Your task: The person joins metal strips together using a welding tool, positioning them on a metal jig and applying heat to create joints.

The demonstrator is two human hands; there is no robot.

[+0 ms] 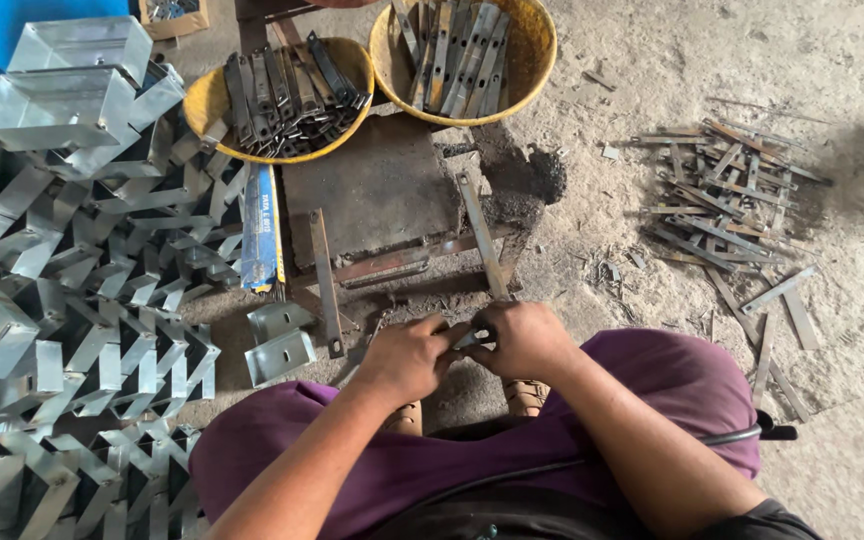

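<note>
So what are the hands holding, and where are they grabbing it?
Both the left hand and right hand pinch a small metal piece between them, one at each end. The fingers hide most of it.

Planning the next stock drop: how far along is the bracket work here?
Looks done: a big heap of folded sheet-metal brackets on the left.
In hand: left hand and right hand pinch one small metal piece together by the steel work block.
Seemingly left: two yellow basins of flat strips and a loose pile of strips on the floor, right. No count possible.
</note>
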